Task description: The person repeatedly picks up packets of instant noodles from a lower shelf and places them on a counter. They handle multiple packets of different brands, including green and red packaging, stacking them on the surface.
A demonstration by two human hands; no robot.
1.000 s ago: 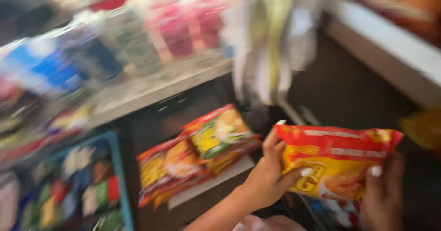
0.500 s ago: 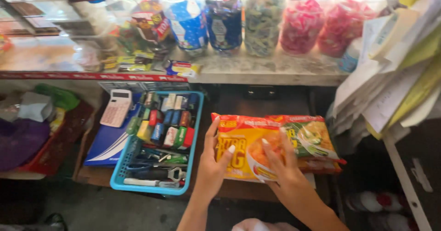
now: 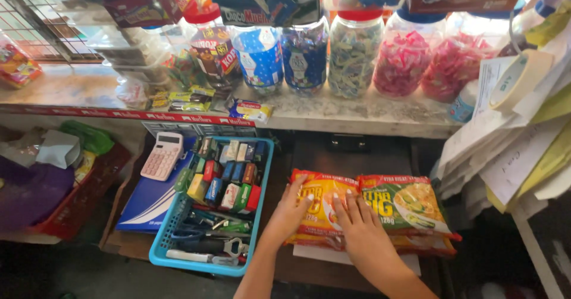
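My left hand (image 3: 289, 213) and my right hand (image 3: 358, 230) both press flat on a yellow and red noodle packet (image 3: 321, 201) lying on a low dark shelf (image 3: 351, 156). The fingers of each hand are spread over the packet, not curled around it. Right beside it, touching, lies a second noodle packet with a green panel (image 3: 407, 204). More packets are stacked under these two, their edges showing at the front.
A blue plastic basket (image 3: 169, 245) of small boxes and tools sits left of the packets, with a pink calculator (image 3: 162, 155) on a blue folder. Candy jars (image 3: 354, 55) line the stone counter above. Hanging papers (image 3: 505, 150) and a tape roll (image 3: 517, 79) crowd the right.
The yellow packet has gone from held in the air at the right down onto the stack beside the green packet. Both hands now lie flat on it.
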